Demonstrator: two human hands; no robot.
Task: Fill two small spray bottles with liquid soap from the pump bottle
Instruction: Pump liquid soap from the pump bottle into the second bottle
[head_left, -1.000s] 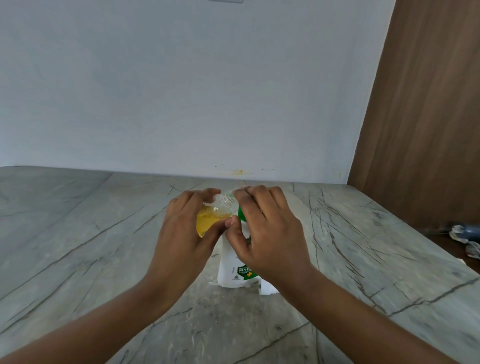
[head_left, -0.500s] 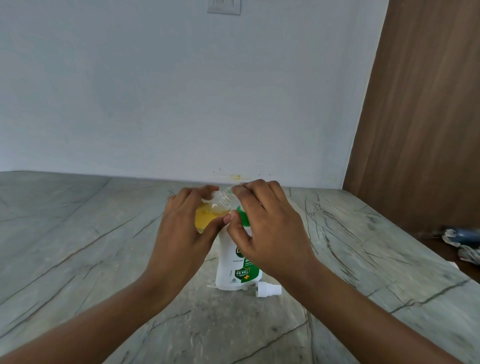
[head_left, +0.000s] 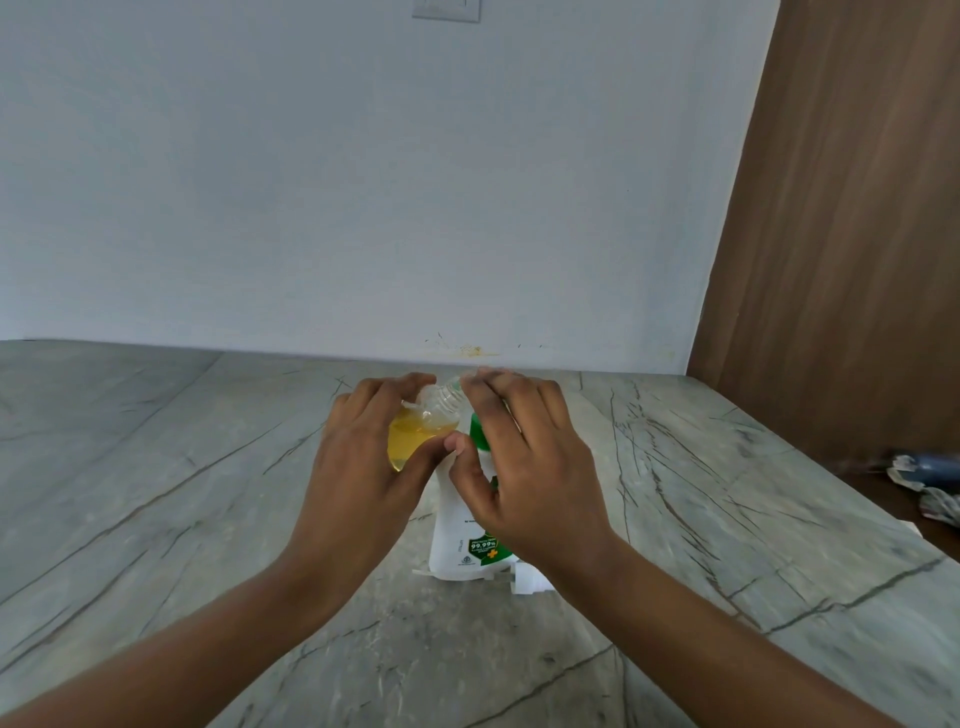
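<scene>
My left hand (head_left: 363, 457) grips a small clear spray bottle (head_left: 418, 431) holding yellow liquid soap, tilted with its open threaded neck toward the right. My right hand (head_left: 524, 457) curls over the top of the white pump bottle (head_left: 467, 540) with its green collar and green label, which stands on the counter. Its fingertips hide the pump head and reach the small bottle's neck. A white spray cap (head_left: 527, 579) lies on the counter at the pump bottle's base, partly behind my right wrist.
The grey marble counter (head_left: 156, 493) runs to a white wall with a yellow stain. A brown wooden panel (head_left: 841, 234) rises at the right. Crumpled wrappers (head_left: 924, 478) lie beyond the counter's right edge.
Both hands stay on the two bottles in the same grip. The view shifted slightly, so my right wrist now covers more of the white spray cap.
</scene>
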